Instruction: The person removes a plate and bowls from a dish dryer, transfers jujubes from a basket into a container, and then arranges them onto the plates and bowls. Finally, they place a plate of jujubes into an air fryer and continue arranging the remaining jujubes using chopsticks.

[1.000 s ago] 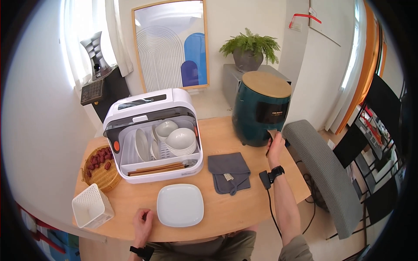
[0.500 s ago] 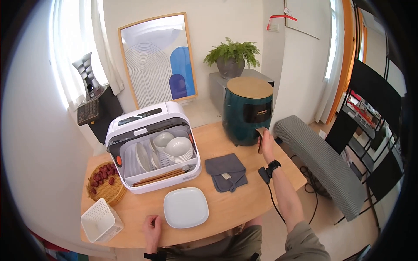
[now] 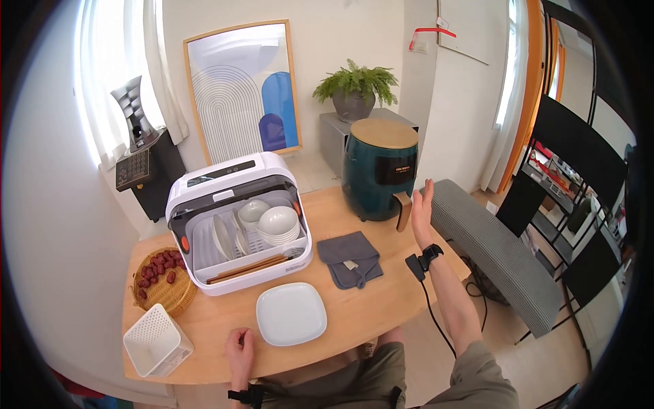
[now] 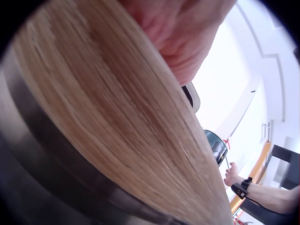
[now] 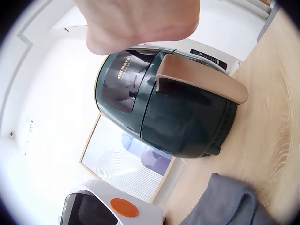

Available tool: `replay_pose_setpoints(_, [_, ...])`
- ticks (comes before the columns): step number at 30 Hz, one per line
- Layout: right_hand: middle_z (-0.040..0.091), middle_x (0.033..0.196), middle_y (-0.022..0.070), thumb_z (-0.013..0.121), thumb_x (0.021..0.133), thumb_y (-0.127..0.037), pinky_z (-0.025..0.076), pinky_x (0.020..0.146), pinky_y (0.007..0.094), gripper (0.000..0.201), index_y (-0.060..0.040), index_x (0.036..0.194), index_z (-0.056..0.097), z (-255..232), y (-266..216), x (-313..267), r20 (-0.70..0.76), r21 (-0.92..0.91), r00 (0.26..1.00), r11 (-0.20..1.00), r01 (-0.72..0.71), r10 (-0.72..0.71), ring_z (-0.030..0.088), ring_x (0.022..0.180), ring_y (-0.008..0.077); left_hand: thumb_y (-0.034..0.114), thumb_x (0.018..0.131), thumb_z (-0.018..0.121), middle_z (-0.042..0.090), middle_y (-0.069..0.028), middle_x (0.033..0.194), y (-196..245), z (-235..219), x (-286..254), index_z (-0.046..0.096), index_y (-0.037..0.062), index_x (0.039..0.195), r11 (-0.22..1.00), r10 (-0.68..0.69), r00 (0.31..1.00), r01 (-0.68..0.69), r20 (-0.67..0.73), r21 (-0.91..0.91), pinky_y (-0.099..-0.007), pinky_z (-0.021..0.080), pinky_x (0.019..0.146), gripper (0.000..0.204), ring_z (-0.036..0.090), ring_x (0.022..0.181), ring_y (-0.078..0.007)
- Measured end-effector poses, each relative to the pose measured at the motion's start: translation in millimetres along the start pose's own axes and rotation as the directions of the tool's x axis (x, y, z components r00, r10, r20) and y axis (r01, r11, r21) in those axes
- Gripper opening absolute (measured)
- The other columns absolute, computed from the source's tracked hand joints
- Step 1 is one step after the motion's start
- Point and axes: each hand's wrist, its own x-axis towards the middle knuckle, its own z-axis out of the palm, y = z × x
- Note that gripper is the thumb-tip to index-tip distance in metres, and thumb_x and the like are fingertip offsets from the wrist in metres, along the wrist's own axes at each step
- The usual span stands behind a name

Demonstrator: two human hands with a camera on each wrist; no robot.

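A dark green air fryer (image 3: pixel 379 170) with a wooden-look lid stands at the right rear of the table; its brown handle (image 3: pixel 403 210) faces the person. My right hand (image 3: pixel 422 215) is just right of that handle, fingers straight and pointing up, holding nothing. In the right wrist view, a gap shows between the hand (image 5: pixel 140 23) and the handle (image 5: pixel 201 77). My left hand (image 3: pixel 240 351) rests at the table's front edge with loosely curled fingers, holding nothing. Nearest to it is a pale square plate (image 3: pixel 291 314).
A white dish cabinet (image 3: pixel 238 221) with its lid raised holds bowls, plates and chopsticks. Left of it are a wicker basket (image 3: pixel 178 294) of red dates and a white perforated bin (image 3: pixel 158 344). A folded grey cloth (image 3: pixel 349 259) lies before the air fryer. A grey bench (image 3: pixel 497 252) stands at right.
My right hand has let go of the air fryer's handle, straightened its fingers and moved slightly right of it. The left hand stays by the plate. The head view has shifted.
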Motion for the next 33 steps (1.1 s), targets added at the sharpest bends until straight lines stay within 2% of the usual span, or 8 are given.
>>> replay_pose_setpoints(7, [0.029, 0.150, 0.0291, 0.061, 0.077, -0.025, 0.023, 0.115, 0.0419, 0.087, 0.0089, 0.146, 0.019, 19, 7, 5, -0.019, -0.216, 0.999, 0.975, -0.040, 0.037, 0.028, 0.140, 0.0403, 0.012, 0.090, 0.063, 0.062, -0.0067, 0.081, -4, 0, -1, 0.064, -0.0021, 0.091, 1.000, 0.003, 1.000, -0.004, -0.006, -0.026, -0.0266, 0.047, 0.067, 0.015, 0.055, 0.071, -0.0134])
replay_pose_setpoints(16, [0.032, 0.147, 0.0308, 0.066, 0.075, -0.025, 0.027, 0.112, 0.0418, 0.088, 0.0097, 0.144, 0.022, 25, 20, 15, 0.082, -0.120, 0.995, 0.991, -0.051, 0.061, 0.031, 0.138, 0.0401, 0.010, 0.091, 0.061, 0.062, -0.0048, 0.080, 4, 1, -3, 0.063, -0.0022, 0.091, 1.000, 0.013, 1.000, -0.013, -0.012, -0.011, -0.0259, 0.046, 0.067, 0.013, 0.055, 0.074, -0.0111])
replay_pose_setpoints(20, [0.031, 0.148, 0.0306, 0.064, 0.075, -0.023, 0.027, 0.113, 0.0414, 0.089, 0.0095, 0.145, 0.020, 15, 9, 19, 0.127, -0.165, 0.986, 0.983, -0.083, 0.104, 0.030, 0.139, 0.0399, 0.010, 0.091, 0.061, 0.062, -0.0056, 0.080, 3, 2, -1, 0.063, -0.0019, 0.091, 1.000, 0.022, 1.000, -0.022, -0.014, -0.019, -0.0262, 0.046, 0.067, 0.012, 0.055, 0.073, -0.0116])
replay_pose_setpoints(23, [0.030, 0.149, 0.0303, 0.063, 0.074, -0.021, 0.026, 0.113, 0.0410, 0.090, 0.0090, 0.146, 0.019, 14, 13, 23, 0.052, -0.132, 0.995, 0.988, -0.079, 0.086, 0.030, 0.140, 0.0398, 0.010, 0.091, 0.061, 0.062, -0.0059, 0.079, 0, 2, -1, 0.063, -0.0019, 0.090, 1.000, 0.008, 1.000, -0.008, -0.008, -0.007, -0.0260, 0.046, 0.067, 0.012, 0.055, 0.073, -0.0116])
replay_pose_setpoints(25, [0.029, 0.150, 0.0301, 0.062, 0.074, -0.022, 0.026, 0.113, 0.0408, 0.091, 0.0090, 0.147, 0.017, 17, 18, 22, 0.013, -0.256, 0.999, 0.966, -0.032, 0.036, 0.029, 0.140, 0.0397, 0.010, 0.091, 0.062, 0.061, -0.0055, 0.079, -1, 3, 0, 0.063, -0.0018, 0.090, 0.999, 0.045, 0.999, -0.045, -0.025, -0.003, -0.0257, 0.045, 0.067, 0.012, 0.054, 0.072, -0.0115])
replay_pose_setpoints(28, [0.028, 0.150, 0.0302, 0.061, 0.075, -0.024, 0.026, 0.113, 0.0410, 0.091, 0.0097, 0.147, 0.016, 20, 22, 17, 0.127, -0.226, 0.990, 0.974, -0.027, 0.057, 0.029, 0.140, 0.0404, 0.010, 0.091, 0.061, 0.061, -0.0054, 0.079, 2, 0, 0, 0.063, -0.0020, 0.090, 0.999, 0.032, 0.999, -0.032, -0.009, 0.027, -0.0254, 0.045, 0.067, 0.012, 0.054, 0.072, -0.0114])
replay_pose_setpoints(32, [0.027, 0.151, 0.0299, 0.061, 0.075, -0.026, 0.025, 0.114, 0.0410, 0.092, 0.0096, 0.147, 0.015, 12, 15, 21, 0.132, -0.170, 0.988, 0.983, -0.062, 0.085, 0.028, 0.140, 0.0406, 0.011, 0.091, 0.061, 0.062, -0.0103, 0.084, -1, 1, 1, 0.063, -0.0029, 0.090, 1.000, -0.029, 0.999, 0.029, 0.024, 0.011, -0.0286, 0.047, 0.069, 0.014, 0.058, 0.075, -0.0171])
replay_pose_setpoints(33, [0.027, 0.151, 0.0298, 0.061, 0.075, -0.027, 0.025, 0.114, 0.0410, 0.092, 0.0093, 0.147, 0.016, 11, 13, 21, 0.054, -0.161, 0.997, 0.986, -0.040, 0.049, 0.028, 0.140, 0.0409, 0.011, 0.091, 0.061, 0.062, -0.0104, 0.085, -3, 3, 1, 0.063, -0.0030, 0.090, 1.000, -0.013, 1.000, 0.013, 0.012, -0.020, -0.0287, 0.047, 0.069, 0.014, 0.058, 0.076, -0.0172])
